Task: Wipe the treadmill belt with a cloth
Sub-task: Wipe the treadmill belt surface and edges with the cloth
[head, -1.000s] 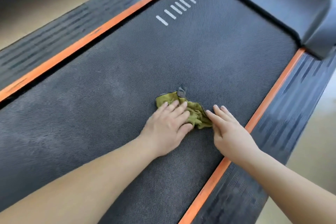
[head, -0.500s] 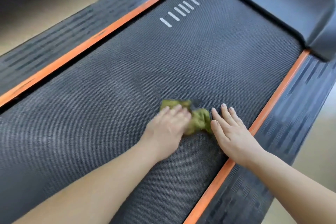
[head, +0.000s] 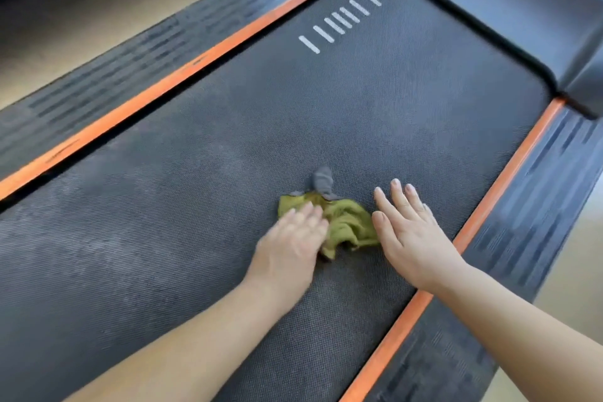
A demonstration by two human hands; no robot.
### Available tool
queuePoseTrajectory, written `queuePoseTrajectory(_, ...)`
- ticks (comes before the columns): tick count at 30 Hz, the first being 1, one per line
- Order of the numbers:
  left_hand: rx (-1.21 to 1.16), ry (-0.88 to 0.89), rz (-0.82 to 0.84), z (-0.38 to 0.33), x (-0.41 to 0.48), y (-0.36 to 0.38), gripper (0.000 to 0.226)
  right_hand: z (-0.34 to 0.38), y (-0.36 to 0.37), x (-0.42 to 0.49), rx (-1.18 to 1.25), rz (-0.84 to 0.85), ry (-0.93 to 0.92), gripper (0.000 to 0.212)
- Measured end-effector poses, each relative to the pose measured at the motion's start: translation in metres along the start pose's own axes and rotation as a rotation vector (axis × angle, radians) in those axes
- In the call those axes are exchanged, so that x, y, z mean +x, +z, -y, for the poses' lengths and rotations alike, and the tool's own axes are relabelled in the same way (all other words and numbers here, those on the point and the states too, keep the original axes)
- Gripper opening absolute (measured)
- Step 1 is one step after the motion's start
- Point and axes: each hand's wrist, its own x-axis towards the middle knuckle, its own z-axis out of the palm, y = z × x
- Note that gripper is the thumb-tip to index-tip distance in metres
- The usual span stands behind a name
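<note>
Cloth [head: 349, 225] sits bunched on the belt [head: 195, 127], right of centre, near the right orange strip [head: 489, 215]. Left hand [head: 290, 241] lies on its left part. Fingers look fairly straight and pressing down, not curled round it, though blur limits that read. Right hand [head: 411, 238] is flat on the belt just beside the cloth, fingers spread, holding nothing. Thumb edge is at or touching the fabric, can't tell which.

My read of the step: wipe stroke, left hand drives, right braces.

To do it well:
- Cloth is wadded, so contact patch is small. Flatten it under the palm for more coverage per pass.
- Press evenly. The textured weave likely traps dust, and a light pass will skate over it.
- Use long overlapping strokes, strip to strip.
- Pale dusty patches [head: 107, 192] show left and centre; they probably need the most work.
- Grey end [head: 321, 181] pokes out ahead; tuck it in or it drags.
- Keep the right hand out of the stroke path.
</note>
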Motion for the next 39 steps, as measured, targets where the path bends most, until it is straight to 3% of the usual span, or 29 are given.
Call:
queuePoseTrajectory(1,-0.019,0.014,0.019,-0.008,-0.011,0.002,0.045,0.002,0.000,0.002,0.010,-0.003,0.003,0.062)
queuePoseTrajectory(6,-0.061,0.458,0.196,-0.013,-0.039,-0.017,0.039,0.007,0.003,0.014,0.049,-0.006,-0.028,0.071)
queuePoseTrajectory(8,-0.009,0.347,0.157,0.021,-0.014,-0.028,0.040,0.016,0.004,0.019,0.057,0.020,-0.025,0.063)
queuePoseTrajectory(10,0.046,0.021,0.040,0.054,0.005,-0.036,0.052,0.025,0.003,0.021,0.052,0.022,-0.029,0.061)
queuePoseTrajectory(11,0.059,-0.103,0.059,0.059,0.003,-0.036,0.056,0.028,0.002,0.022,0.055,0.017,-0.033,0.060)
queuePoseTrajectory(12,0.068,-0.145,0.055,0.056,-0.007,-0.034,0.056,0.030,0.001,0.024,0.061,0.006,-0.043,0.061)
queuePoseTrajectory(13,0.056,-0.096,0.053,0.047,-0.023,-0.030,0.053,0.033,-0.002,0.026,0.062,-0.004,-0.057,0.062)
queuePoseTrajectory(16,-0.036,0.389,0.254,0.011,-0.074,-0.030,0.040,0.035,-0.011,0.033,0.009,-0.012,-0.082,0.065)
queuePoseTrajectory(17,-0.061,0.482,0.326,0.012,-0.077,-0.034,0.036,0.035,-0.015,0.035,-0.017,-0.004,-0.077,0.066)
queuePoseTrajectory(19,-0.004,0.535,0.287,0.035,-0.059,-0.040,0.029,0.039,-0.024,0.040,-0.049,0.035,-0.063,0.067)
queuePoseTrajectory(20,0.027,0.429,0.227,0.051,-0.047,-0.041,0.029,0.043,-0.028,0.042,-0.055,0.059,-0.061,0.068)
queuePoseTrajectory(22,0.083,0.021,0.044,0.088,-0.027,-0.047,0.036,0.058,-0.033,0.049,-0.070,0.095,-0.074,0.069)
queuePoseTrajectory(23,0.104,-0.190,0.017,0.097,-0.026,-0.051,0.039,0.067,-0.034,0.052,-0.071,0.113,-0.081,0.069)
queuePoseTrajectory(24,0.101,-0.291,0.030,0.097,-0.030,-0.051,0.041,0.078,-0.034,0.055,-0.063,0.129,-0.084,0.069)
queuePoseTrajectory(25,0.098,-0.265,0.058,0.089,-0.039,-0.048,0.042,0.089,-0.033,0.058,-0.053,0.142,-0.089,0.070)
queuePoseTrajectory(28,0.029,0.025,0.178,0.067,-0.070,-0.057,0.044,0.119,-0.028,0.069,-0.056,0.182,-0.119,0.074)
queuePoseTrajectory(29,0.016,0.019,0.178,0.074,-0.073,-0.064,0.046,0.126,-0.026,0.072,-0.068,0.186,-0.130,0.075)
queuePoseTrajectory(33,-0.048,-0.448,0.071,0.107,-0.069,-0.085,0.065,0.146,-0.015,0.080,-0.138,0.184,-0.145,0.086)
queuePoseTrajectory(39,0.062,-0.499,0.284,0.096,-0.058,-0.073,0.070,0.154,-0.007,0.097,-0.128,0.281,-0.110,0.120)
